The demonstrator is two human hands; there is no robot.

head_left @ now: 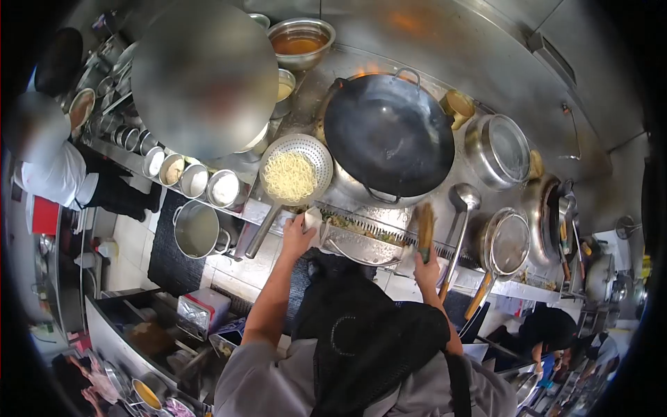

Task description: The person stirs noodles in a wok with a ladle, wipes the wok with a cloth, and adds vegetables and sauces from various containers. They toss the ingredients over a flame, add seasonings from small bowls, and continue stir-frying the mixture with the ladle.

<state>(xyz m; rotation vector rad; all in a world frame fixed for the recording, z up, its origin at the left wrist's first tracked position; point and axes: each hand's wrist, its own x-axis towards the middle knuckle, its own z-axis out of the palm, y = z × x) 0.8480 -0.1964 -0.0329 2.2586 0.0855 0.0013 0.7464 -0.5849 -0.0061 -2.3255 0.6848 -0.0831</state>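
My left hand [297, 238] is closed on a folded white cloth [313, 219] at the front edge of the stove. My right hand [425, 270] grips a wok brush [426, 226] by its green-bound end, with the bristles pointing up. Ahead of both hands a black wok [389, 135] sits tilted over a burner, with flame showing behind it. Its inside looks dark and wet, and its near loop handle lies between my hands. Close to my left hand, a perforated strainer [321, 154] holds pale noodles [289, 176]; its handle points toward me.
A ladle [465, 198] and a round mesh strainer [511, 242] lie to the right, near a steel pot [497, 149]. A bowl of brown liquid [299, 43] stands behind. Seasoning tins [224, 187] line the left edge above a pot [198, 229]. A person [55, 174] stands at left.
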